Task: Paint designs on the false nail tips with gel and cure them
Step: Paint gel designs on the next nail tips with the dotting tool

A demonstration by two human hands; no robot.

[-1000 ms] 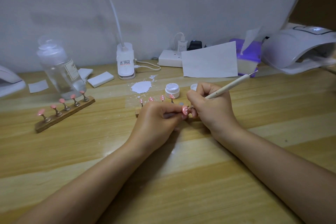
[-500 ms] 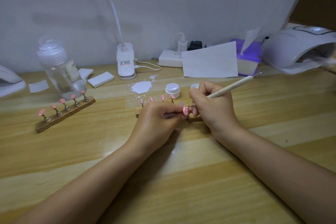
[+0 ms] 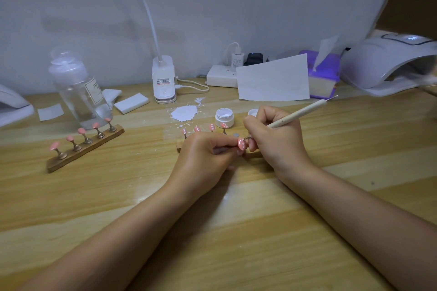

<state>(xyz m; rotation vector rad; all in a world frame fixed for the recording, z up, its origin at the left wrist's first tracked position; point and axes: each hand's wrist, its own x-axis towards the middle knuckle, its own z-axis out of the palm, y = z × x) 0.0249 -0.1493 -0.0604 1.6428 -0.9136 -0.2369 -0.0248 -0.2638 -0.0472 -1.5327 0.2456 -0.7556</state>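
My right hand [image 3: 275,139] still grips the dotting pen [image 3: 300,113], its shaft tilted slightly lower than a second ago. My left hand [image 3: 208,156] keeps pinching the pink nail tip [image 3: 241,144] mid-table, well short of the far edge; I judge dotting continues.

A wooden table [image 3: 331,196] carries two nail stands [image 3: 85,151], a gel jar [image 3: 224,117], bottle [image 3: 79,92] and curing lamp [image 3: 387,64].

There is only one view, from a wide-angle camera worn on the person's head. It looks forward and down on the light wooden table [image 3: 307,231], close above both forearms. The grey wall [image 3: 212,7] behind closes the top of the picture. Straight edges bend near the borders.
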